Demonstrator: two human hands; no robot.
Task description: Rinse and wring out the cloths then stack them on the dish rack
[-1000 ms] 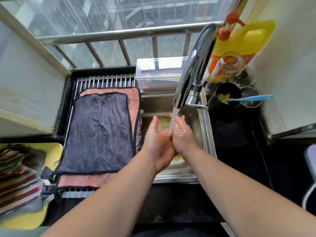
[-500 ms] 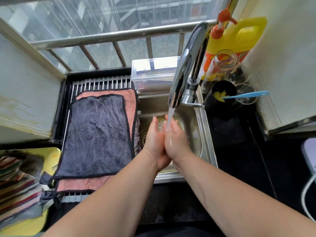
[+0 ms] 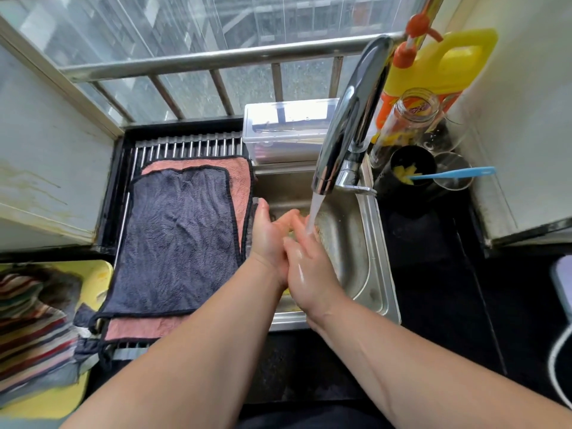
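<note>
Our left hand [image 3: 268,239] and right hand [image 3: 311,270] press together under the tap [image 3: 349,125]. Splashes could soak the left cloths [image 3: 179,236], which look wrung.

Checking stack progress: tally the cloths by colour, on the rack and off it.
Dark grey cloth: 1, on top, on the dish rack
Pink cloth: 1, under it on the rack
Striped cloth: 1, off the rack, on the yellow tray
Total: 3
</note>
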